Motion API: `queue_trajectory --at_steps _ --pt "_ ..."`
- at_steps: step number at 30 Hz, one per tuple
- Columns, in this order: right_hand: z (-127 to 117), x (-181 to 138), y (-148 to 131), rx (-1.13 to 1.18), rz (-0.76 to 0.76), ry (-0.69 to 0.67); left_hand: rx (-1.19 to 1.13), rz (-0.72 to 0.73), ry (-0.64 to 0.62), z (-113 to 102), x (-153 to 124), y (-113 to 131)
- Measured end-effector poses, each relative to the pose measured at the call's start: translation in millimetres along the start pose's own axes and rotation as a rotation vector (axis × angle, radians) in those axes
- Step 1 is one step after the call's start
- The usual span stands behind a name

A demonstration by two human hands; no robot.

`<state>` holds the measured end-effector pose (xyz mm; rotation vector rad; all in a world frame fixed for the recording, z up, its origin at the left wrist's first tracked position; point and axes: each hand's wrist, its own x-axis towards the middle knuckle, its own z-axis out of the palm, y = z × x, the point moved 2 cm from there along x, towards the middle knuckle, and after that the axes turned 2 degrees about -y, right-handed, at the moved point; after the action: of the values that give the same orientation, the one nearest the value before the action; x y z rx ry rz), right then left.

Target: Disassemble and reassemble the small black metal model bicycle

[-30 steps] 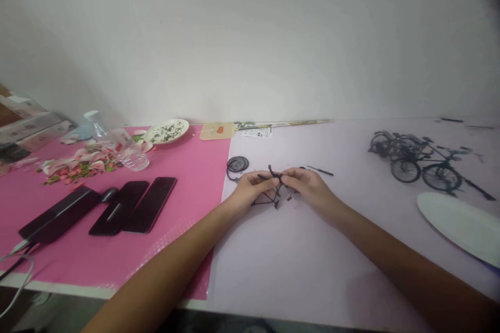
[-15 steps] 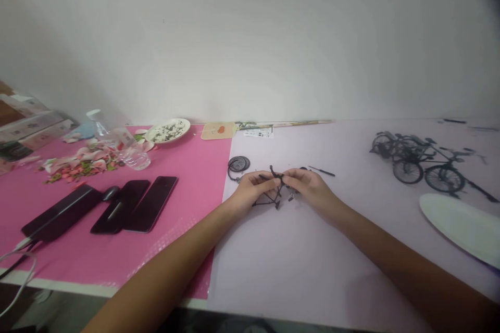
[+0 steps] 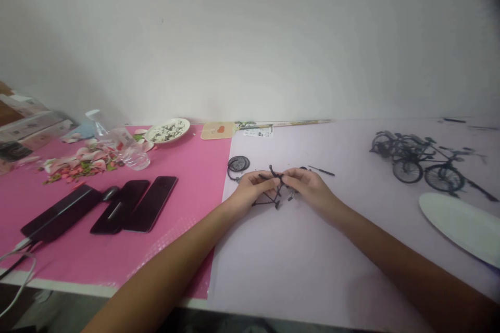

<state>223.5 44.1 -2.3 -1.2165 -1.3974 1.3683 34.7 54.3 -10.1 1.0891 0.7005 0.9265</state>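
Note:
Between my hands is a small black model bicycle frame (image 3: 269,199), held just above the pale lilac table cover. My left hand (image 3: 253,187) pinches it from the left, thumb on top. From the right, my right hand (image 3: 307,182) has thumb and fingers closed at its upper part; the exact piece in those fingertips is partly hidden. Behind my left hand lie small spoked wheels (image 3: 238,163) with a curved black part. A thin black screwdriver (image 3: 322,170) rests behind my right hand, beside a dark round piece (image 3: 303,168) mostly covered by it.
Model bicycles (image 3: 424,161) stand at the right, near a white plate (image 3: 464,226). On the pink cover (image 3: 187,177) are two phones (image 3: 151,204), a black power brick (image 3: 62,213), a plastic bottle (image 3: 125,143), petals (image 3: 88,158) and a dish (image 3: 167,131). A fly swatter (image 3: 217,130) lies along the wall.

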Motion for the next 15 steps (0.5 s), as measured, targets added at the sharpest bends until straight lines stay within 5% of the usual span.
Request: queue_trajectory --at_steps 15 --pt "3.1 -2.8 -3.8 -0.033 0.01 0.004 0.001 -0.001 0.002 0.3 0.7 0.4"
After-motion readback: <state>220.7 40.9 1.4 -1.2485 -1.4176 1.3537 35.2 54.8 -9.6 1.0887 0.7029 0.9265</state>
